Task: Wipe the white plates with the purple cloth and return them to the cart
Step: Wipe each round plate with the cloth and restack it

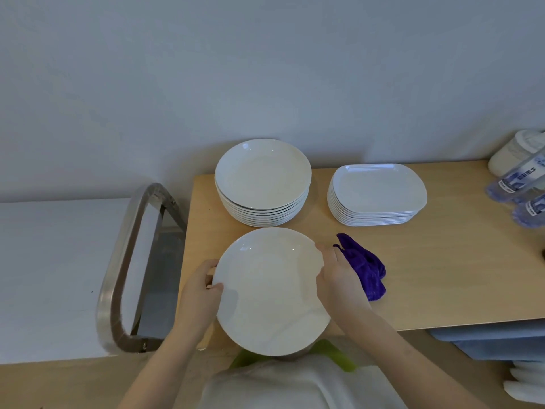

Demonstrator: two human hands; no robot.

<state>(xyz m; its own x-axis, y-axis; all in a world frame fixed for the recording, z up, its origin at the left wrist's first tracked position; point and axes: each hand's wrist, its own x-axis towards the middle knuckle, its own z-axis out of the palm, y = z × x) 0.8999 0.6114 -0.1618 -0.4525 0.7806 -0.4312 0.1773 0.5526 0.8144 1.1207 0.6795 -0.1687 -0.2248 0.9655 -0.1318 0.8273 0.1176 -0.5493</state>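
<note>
A round white plate is held over the near edge of the wooden table. My left hand grips its left rim, thumb on top. My right hand holds its right rim. The purple cloth lies crumpled on the table just right of my right hand. Behind the held plate stands a stack of round white plates. To its right is a stack of white rectangular plates. The cart, white-topped with a metal handle, stands left of the table.
Plastic water bottles and a white jar sit at the table's far right edge. A plain wall runs behind the table. A gap separates the cart handle from the table's left edge.
</note>
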